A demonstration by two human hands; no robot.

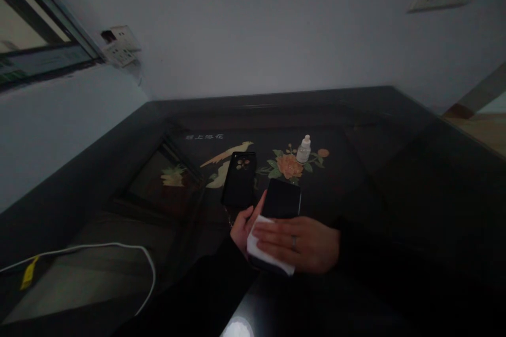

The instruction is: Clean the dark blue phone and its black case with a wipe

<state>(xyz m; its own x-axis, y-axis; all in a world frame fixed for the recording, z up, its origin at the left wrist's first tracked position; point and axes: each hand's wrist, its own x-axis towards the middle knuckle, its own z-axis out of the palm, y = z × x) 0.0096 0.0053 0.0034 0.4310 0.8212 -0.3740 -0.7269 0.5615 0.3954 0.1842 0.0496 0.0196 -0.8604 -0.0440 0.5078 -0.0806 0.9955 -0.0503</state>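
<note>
While I watch through the head camera, a pale wall (256, 37) stands far beyond the fingertips, and a glossy black tabletop (336, 205) with a flower-and-bird pattern spreads out around them. A white cable (118, 244) curves well to the left of the left hand's fingers. I see the right hand (302, 245) with its fingers straight and close together, laid flat over a folded cloth; its thumb is hidden, so I cannot tell whether it also pinches. The left hand (242, 229) grasps the phone (281, 197) along its left edge, and the phone's dark upper part shows just beyond the right fingers. Near the left fingertips, on their far side, I have a black phone case (239, 184) lying on the pattern. The white cloth (261, 256) sits directly under the right fingers, against the phone. Farther out past them stands a small white-capped bottle (303, 152), upright. A ring (294, 243) circles one right finger.
</note>
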